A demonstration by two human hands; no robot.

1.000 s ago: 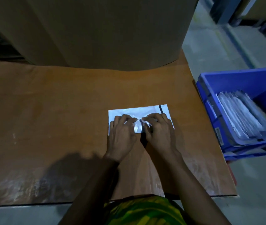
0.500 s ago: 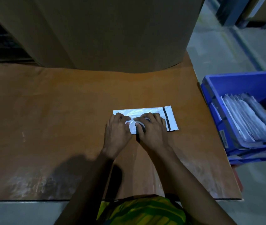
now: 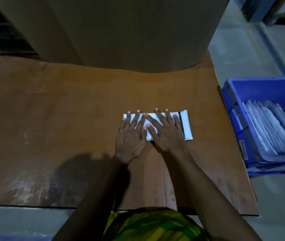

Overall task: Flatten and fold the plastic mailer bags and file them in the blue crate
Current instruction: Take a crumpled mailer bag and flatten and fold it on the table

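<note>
A white plastic mailer bag [image 3: 187, 126], folded into a narrow strip with a black stripe near its right end, lies flat on the brown board [image 3: 68, 110]. My left hand [image 3: 132, 134] lies flat on its left part with fingers spread and straight. My right hand [image 3: 164, 131] presses flat on its middle, fingers straight, stopping just short of the black stripe. The two hands touch at the thumbs. The blue crate [image 3: 239, 94] stands on the floor to the right and holds several folded mailer bags [image 3: 268, 129] filed upright.
A very large brown paper roll [image 3: 120, 32] stands at the back of the board. Grey concrete floor [image 3: 239, 49] runs along the right side and in front. The board's right edge ends just before the crate.
The mailer was folded down into a narrower strip. Both hands went from curled fingers gathering the bag's middle to flat, spread fingers pressing on it.
</note>
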